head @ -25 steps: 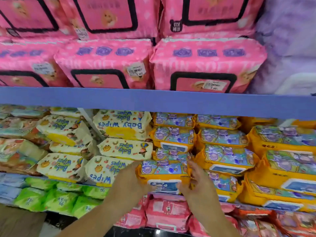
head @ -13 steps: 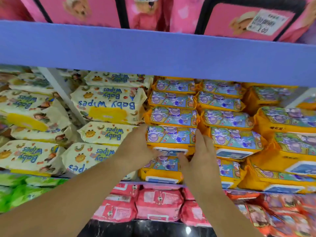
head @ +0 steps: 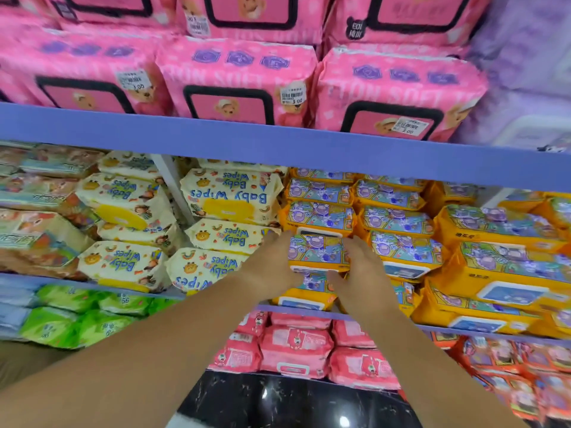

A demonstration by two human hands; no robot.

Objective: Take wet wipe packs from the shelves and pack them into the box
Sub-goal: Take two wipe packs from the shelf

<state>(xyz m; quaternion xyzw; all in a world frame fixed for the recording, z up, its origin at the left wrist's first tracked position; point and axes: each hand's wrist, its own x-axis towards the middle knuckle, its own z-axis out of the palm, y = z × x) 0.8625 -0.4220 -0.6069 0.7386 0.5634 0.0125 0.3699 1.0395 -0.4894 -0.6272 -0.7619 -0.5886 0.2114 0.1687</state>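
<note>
Below the blue shelf rail (head: 216, 137), the person had both arms stretched out to one orange wipe pack (head: 318, 253), which sat in the stack of orange packs (head: 398, 217) under the rail's middle. The left hand (head: 270, 268) was clasped on the pack's left end, its fingertips hidden behind the wrapper. The right hand (head: 363, 270) gripped the right end, fingers laid over the top and thumb tucked under the front edge, so the pack was clamped between the two hands. Under the rail's left half lay cream Baby Wipes packs (head: 231, 196), printed upside down as I saw them. Above the rail stood big pink packs (head: 234, 78) with price stickers. Further below the rail were green packs (head: 77, 316) and small red-pink packs (head: 296, 344).
</note>
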